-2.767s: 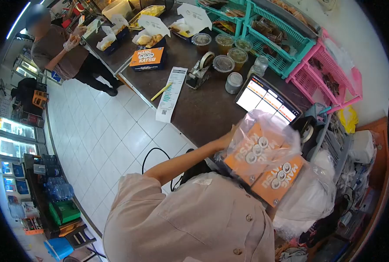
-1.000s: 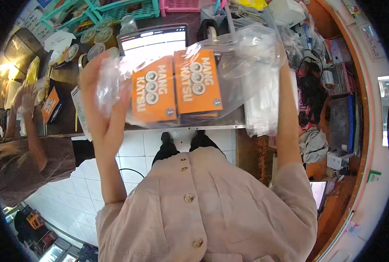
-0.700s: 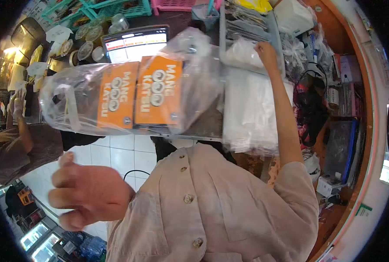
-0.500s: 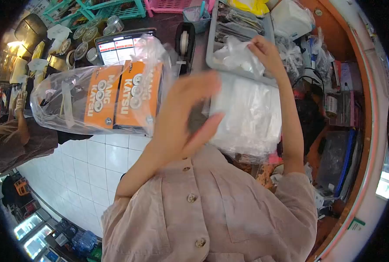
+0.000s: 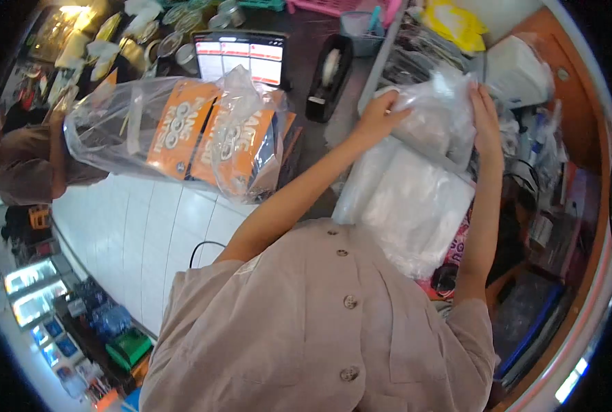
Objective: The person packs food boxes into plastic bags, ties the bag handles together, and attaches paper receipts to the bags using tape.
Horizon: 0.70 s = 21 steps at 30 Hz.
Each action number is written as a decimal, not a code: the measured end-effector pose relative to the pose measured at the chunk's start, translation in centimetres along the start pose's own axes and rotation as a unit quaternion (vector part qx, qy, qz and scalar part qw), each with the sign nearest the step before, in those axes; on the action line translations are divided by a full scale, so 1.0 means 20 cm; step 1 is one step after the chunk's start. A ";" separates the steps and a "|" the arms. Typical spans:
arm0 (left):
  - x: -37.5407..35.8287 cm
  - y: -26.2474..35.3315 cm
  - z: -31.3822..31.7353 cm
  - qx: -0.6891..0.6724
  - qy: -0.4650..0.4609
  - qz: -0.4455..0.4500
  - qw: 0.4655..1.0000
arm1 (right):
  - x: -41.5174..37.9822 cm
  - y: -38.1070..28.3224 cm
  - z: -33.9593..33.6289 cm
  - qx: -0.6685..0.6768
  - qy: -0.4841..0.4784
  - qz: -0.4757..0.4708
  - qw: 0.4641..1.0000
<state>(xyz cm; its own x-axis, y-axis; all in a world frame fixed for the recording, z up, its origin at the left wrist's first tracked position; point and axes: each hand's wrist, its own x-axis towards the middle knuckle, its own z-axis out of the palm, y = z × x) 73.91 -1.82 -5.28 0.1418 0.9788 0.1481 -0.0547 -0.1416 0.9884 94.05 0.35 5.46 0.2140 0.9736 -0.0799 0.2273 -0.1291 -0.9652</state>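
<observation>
Over the grey tray point(image 5: 369, 93), my left hand point(image 5: 380, 118) pinches the left side of a thin clear plastic bag point(image 5: 440, 106). My right hand point(image 5: 484, 120) grips the same bag by its right side, so it spreads between both hands. Just below them lies a stack of clear plastic bags point(image 5: 416, 206). To the left, a large clear plastic bag holds orange boxes point(image 5: 177, 130) lettered "MANG KATSU"; neither hand touches it.
A black tape dispenser point(image 5: 329, 79) and a lit tablet point(image 5: 241, 58) stand beyond the boxes. Yellow packaging point(image 5: 454, 26) and a white wrapped bundle point(image 5: 519, 72) lie by the tray. At far left is another person point(image 5: 28, 161).
My left hand has moved right and up to the tray and closed on the plastic bag. My right hand now holds the bag's right side, and the bag is spread wider. The view has shifted.
</observation>
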 end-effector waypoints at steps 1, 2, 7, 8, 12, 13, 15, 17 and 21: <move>-0.07 0.08 0.01 -0.067 0.001 -0.016 0.998 | 0.01 0.08 -0.02 0.011 -0.005 0.008 1.000; -0.14 0.15 0.02 -0.135 0.000 -0.030 0.990 | 0.03 0.19 -0.05 0.023 -0.006 0.015 1.000; -0.61 0.41 -0.11 -0.115 -0.156 -0.130 0.973 | -0.08 0.23 0.18 0.056 -0.146 -0.089 0.984; -0.69 0.45 -0.16 -0.115 -0.194 -0.135 0.965 | -0.08 0.25 0.28 0.061 -0.183 -0.125 0.973; -0.94 0.64 -0.32 -0.124 -0.089 -0.137 0.979 | -0.34 0.13 0.94 0.216 -0.200 -0.235 0.926; -0.97 0.69 -0.37 -0.121 -0.066 -0.131 0.982 | -0.38 0.12 1.07 0.199 -0.200 -0.262 0.923; -1.03 0.76 -0.42 -0.187 -0.021 -0.130 0.973 | -0.44 0.10 1.27 0.163 -0.204 -0.320 0.911; -1.10 0.86 -0.46 -0.179 0.019 -0.147 0.973 | -0.31 0.29 1.41 -0.057 -0.258 -0.443 0.857; -1.30 0.91 -0.62 -0.137 0.086 -0.224 0.961 | -0.28 0.44 1.19 -0.111 -0.240 -0.380 0.886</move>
<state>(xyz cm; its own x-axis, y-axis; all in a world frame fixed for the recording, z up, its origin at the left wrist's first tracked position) 57.04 -28.09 8.34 0.0473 0.9460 -0.3208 -0.2878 0.3205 0.9025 72.17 -1.78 -8.59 -0.4987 0.7556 0.4246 0.3243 0.6170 -0.7171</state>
